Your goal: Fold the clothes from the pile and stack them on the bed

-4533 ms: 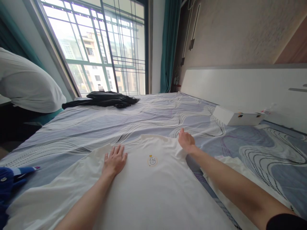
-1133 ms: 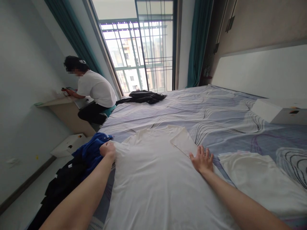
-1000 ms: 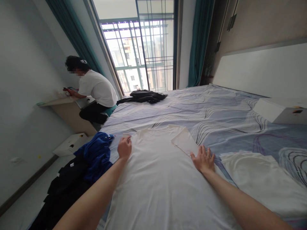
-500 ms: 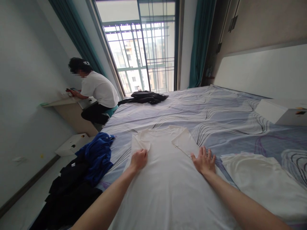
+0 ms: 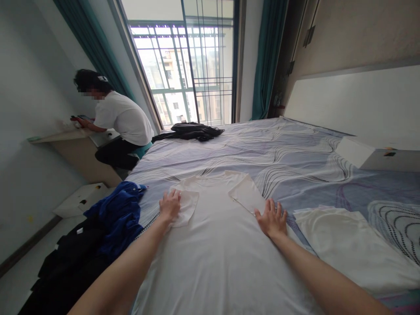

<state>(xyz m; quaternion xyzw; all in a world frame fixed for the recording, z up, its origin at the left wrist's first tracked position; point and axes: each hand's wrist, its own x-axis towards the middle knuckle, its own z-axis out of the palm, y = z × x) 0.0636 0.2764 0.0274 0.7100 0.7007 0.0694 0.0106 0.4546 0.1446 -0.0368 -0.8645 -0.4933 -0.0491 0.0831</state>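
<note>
While the left hand (image 5: 169,205) rests on the turned-in sleeve (image 5: 189,208) of a white shirt (image 5: 216,253), fingers slightly bent and parted, the right hand (image 5: 272,220) lies palm down with fingers spread wide at the shirt's opposite edge, gripping nothing. The shirt is laid out on a patterned bed sheet (image 5: 239,151), both sleeves folded inward. Another white garment (image 5: 348,245) lies to the right; blue clothing (image 5: 118,210) and black clothing (image 5: 72,258) are heaped to the left. Beyond, a black heap (image 5: 192,131) lies near the window (image 5: 170,65), and a person (image 5: 123,118) sits bent at a desk (image 5: 72,135).
</note>
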